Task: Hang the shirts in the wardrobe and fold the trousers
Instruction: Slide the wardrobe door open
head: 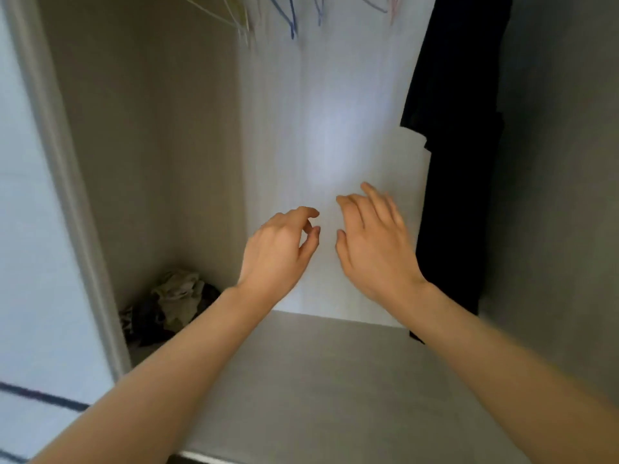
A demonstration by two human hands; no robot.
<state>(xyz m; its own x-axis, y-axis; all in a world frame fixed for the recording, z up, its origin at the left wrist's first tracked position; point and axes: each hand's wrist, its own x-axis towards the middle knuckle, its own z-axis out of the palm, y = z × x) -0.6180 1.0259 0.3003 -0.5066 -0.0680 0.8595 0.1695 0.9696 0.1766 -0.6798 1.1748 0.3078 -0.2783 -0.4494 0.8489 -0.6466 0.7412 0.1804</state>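
Note:
I look into an open wardrobe. A black garment (pixel 459 135) hangs at its right side, reaching down to the shelf. Several thin hangers (pixel 291 18), blue, pink and pale, show blurred at the top edge. My left hand (pixel 278 252) and my right hand (pixel 371 242) are both stretched forward side by side in front of the white back panel (pixel 321 135). Each has loosely curled fingers and holds nothing. My right hand is just left of the black garment, apart from it.
A crumpled heap of grey and dark clothes (pixel 170 303) lies in the lower left corner of the wardrobe. A grey shelf (pixel 318 380) runs under my forearms. The wardrobe's left frame (pixel 67 182) stands beside a pale wall.

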